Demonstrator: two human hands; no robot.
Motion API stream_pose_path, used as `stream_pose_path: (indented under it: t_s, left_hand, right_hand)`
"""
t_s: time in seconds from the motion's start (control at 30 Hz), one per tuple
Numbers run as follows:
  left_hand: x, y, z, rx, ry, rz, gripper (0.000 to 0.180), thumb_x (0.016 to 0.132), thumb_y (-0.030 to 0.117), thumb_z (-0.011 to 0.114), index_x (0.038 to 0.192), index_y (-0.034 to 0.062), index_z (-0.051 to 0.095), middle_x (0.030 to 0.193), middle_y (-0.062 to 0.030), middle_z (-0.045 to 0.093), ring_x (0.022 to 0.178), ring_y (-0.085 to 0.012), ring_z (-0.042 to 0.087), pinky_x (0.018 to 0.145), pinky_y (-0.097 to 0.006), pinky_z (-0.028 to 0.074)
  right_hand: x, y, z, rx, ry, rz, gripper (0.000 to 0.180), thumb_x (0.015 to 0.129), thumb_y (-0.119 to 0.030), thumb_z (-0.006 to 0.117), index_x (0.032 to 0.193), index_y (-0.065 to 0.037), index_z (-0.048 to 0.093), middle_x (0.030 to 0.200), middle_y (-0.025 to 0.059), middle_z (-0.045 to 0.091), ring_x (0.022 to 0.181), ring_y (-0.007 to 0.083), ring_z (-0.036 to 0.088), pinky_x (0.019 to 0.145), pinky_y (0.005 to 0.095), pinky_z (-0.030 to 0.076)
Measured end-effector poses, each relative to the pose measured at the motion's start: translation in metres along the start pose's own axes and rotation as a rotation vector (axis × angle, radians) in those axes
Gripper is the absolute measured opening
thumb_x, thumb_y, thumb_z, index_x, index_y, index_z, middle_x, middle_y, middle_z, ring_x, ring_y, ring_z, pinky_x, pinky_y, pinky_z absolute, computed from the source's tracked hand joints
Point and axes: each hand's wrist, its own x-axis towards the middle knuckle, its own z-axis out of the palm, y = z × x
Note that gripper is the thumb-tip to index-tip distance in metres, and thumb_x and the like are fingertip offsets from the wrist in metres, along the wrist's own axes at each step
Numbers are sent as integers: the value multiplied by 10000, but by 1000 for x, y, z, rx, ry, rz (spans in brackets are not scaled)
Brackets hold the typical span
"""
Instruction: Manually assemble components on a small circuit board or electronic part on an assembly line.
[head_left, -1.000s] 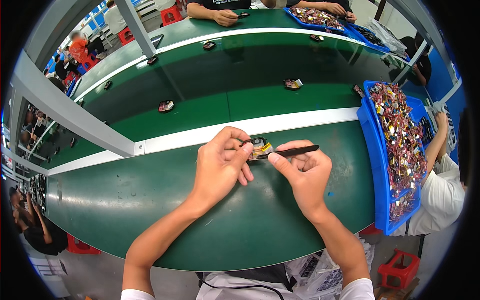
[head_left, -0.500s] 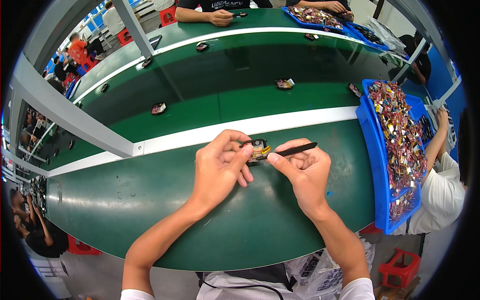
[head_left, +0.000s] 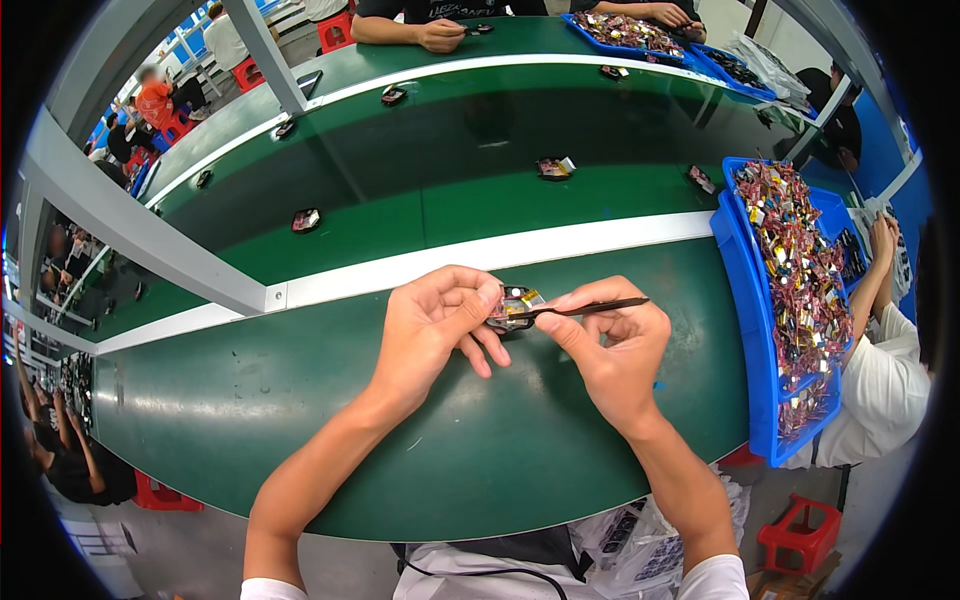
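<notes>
Above the green worktable [head_left: 330,400], my left hand [head_left: 440,325] grips a small black electronic device housing [head_left: 517,297] by its left side, between thumb and fingers. The housing lies with its inside facing up, showing a yellow part and small pinkish components. My right hand [head_left: 610,340] pinches a pair of slim black tweezers [head_left: 590,308], whose tip points left into the housing. Fine details at the tip are too small to make out.
Beyond a white rail [head_left: 450,254] runs a green conveyor belt [head_left: 430,205] carrying several housings, one of them a black housing [head_left: 306,220]. At right stands a blue bin [head_left: 755,370] heaped with wired components [head_left: 790,270]. A grey post [head_left: 165,220] rises at left. Co-workers sit nearby.
The tweezers have tilted flatter, their tip now further left over the housing. The housing has turned slightly in my left hand. Housings on the belt have shifted left.
</notes>
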Motion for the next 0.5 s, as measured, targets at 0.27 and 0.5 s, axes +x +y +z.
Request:
stream_pose_path:
  t_s: [0.27, 0.5]
  left_hand:
    - [-1, 1, 2, 19, 4, 36, 320, 1028, 205, 623, 1135, -97, 618, 919, -161, 715, 624, -205, 718, 458, -252, 542]
    - [-1, 3, 1, -29, 6, 71, 267, 1015, 153, 643, 1131, -87, 617, 912, -168, 706, 653, -215, 727, 477, -260, 552]
  right_hand:
    - [-1, 1, 0, -2, -1, -1, 139, 788, 59, 828, 885, 26, 735, 892, 67, 729, 499, -10, 445, 449, 177, 291]
    - [-3, -2, 4, -48, 35, -50, 116, 777, 33, 846, 844, 1, 757, 867, 59, 747, 468, -5, 419, 441, 193, 283]
